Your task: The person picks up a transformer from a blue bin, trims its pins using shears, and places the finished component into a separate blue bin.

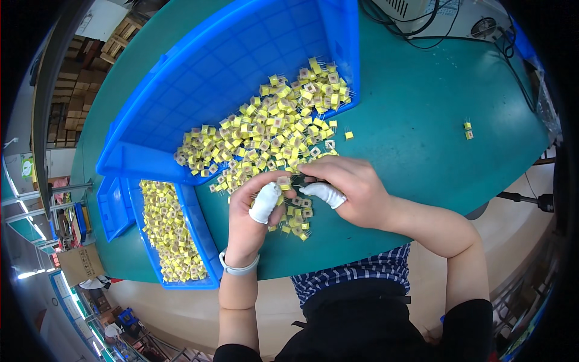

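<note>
My left hand, with a white finger cover on the thumb and a light band at the wrist, pinches a small yellow-taped coil component with thin metal pins. Close against it is my right hand, its thumb also covered in white. Its fingers are closed around a small dark thing that I cannot make out, touching or almost touching the component. Behind my hands a heap of the same yellow components spills from a large tipped blue bin. Several more components lie on the table below my hands.
A smaller blue bin full of yellow components stands at the left, beside another blue container. On the green table, a few stray components lie to the right. A pale machine with black cables stands at the back right.
</note>
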`<state>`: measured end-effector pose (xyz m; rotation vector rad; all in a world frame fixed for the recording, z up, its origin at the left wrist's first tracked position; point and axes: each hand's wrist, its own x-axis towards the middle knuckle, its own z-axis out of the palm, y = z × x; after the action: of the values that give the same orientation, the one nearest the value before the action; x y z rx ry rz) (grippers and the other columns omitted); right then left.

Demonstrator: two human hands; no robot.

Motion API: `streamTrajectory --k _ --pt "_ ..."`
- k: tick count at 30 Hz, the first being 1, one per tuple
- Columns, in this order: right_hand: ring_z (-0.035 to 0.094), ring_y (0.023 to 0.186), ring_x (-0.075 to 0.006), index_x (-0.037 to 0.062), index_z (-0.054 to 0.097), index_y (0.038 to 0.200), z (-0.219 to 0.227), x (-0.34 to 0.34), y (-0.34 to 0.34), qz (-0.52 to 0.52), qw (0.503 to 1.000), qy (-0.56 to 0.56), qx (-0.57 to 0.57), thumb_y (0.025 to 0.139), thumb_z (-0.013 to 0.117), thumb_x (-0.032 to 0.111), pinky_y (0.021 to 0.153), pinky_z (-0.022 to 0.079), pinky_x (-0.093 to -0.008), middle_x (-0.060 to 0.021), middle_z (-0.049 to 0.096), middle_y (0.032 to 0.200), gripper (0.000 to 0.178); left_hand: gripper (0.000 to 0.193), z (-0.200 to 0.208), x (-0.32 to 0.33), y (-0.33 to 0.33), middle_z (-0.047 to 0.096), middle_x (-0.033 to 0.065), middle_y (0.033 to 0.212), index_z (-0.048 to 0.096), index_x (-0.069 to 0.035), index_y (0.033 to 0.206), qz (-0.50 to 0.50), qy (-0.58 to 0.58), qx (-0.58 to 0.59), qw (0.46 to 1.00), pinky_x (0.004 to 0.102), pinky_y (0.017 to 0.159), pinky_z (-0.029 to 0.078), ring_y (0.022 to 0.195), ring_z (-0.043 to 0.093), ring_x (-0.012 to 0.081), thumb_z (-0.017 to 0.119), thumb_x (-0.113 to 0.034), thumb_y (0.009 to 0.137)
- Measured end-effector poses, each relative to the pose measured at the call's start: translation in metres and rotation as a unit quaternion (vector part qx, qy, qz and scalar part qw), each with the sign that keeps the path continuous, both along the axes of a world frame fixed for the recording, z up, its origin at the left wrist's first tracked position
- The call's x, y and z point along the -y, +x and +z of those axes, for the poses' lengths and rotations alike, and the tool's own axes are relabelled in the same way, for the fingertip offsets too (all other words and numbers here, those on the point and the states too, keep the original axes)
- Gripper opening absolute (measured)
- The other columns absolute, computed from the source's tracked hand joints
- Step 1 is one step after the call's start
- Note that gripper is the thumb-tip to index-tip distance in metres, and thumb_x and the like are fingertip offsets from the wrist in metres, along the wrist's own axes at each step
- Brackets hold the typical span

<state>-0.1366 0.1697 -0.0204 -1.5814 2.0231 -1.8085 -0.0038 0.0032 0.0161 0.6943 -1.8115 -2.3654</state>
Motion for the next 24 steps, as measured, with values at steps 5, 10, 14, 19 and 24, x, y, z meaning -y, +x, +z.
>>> streamTrajectory --k 5,10,14,19,24 --pt "0.072 0.088 -0.0328 -0.0020 0.067 0.112 0.000 -0.001 0.000 0.000 1.000 0.023 0.009 0.078 0.076 0.003 0.074 0.058 -0.0403 -0.0157 0.072 0.097 0.036 0.029 0.000 -0.004 -0.003 0.067 0.0059 0.087 0.066 0.002 0.118 -0.013 -0.104 -0.017 0.994 0.0196 0.048 0.032 0.053 0.045 0.0052 0.062 -0.019 0.099" --pt "0.072 0.090 -0.0332 -0.0011 0.069 0.110 -0.001 -0.001 0.001 0.005 0.999 0.038 0.007 0.078 0.076 0.005 0.076 0.058 -0.0410 -0.0159 0.072 0.100 0.034 0.028 0.000 -0.006 -0.003 0.065 0.0030 0.085 0.067 0.002 0.116 -0.007 -0.133 -0.020 0.991 0.0201 0.048 0.031 0.054 0.047 0.0053 0.062 -0.020 0.098" --pt "0.072 0.089 -0.0330 -0.0005 0.069 0.111 -0.002 -0.002 0.001 0.004 0.999 0.046 0.007 0.077 0.076 0.004 0.076 0.058 -0.0407 -0.0158 0.072 0.099 0.035 0.029 -0.002 -0.008 -0.004 0.065 0.0037 0.086 0.066 0.001 0.118 0.009 -0.132 -0.029 0.991 0.0195 0.049 0.031 0.056 0.047 0.0050 0.062 -0.019 0.099" --pt "0.072 0.088 -0.0327 -0.0005 0.069 0.112 0.001 -0.003 0.002 0.016 0.999 0.046 0.003 0.077 0.075 0.002 0.073 0.058 -0.0395 -0.0159 0.072 0.098 0.036 0.025 -0.006 -0.008 -0.004 0.065 0.0065 0.086 0.060 -0.001 0.117 0.036 -0.013 -0.027 0.999 0.0186 0.049 0.030 0.054 0.042 0.0040 0.057 -0.020 0.101" --pt "0.072 0.084 -0.0312 -0.0003 0.069 0.111 0.000 -0.001 0.002 0.004 1.000 0.020 -0.003 0.076 0.074 0.001 0.067 0.056 -0.0379 -0.0155 0.072 0.096 0.035 0.022 -0.010 0.000 0.000 0.064 0.0085 0.084 0.058 -0.005 0.109 0.018 0.123 -0.039 0.992 0.0196 0.050 0.030 0.052 0.038 0.0049 0.054 -0.025 0.102"
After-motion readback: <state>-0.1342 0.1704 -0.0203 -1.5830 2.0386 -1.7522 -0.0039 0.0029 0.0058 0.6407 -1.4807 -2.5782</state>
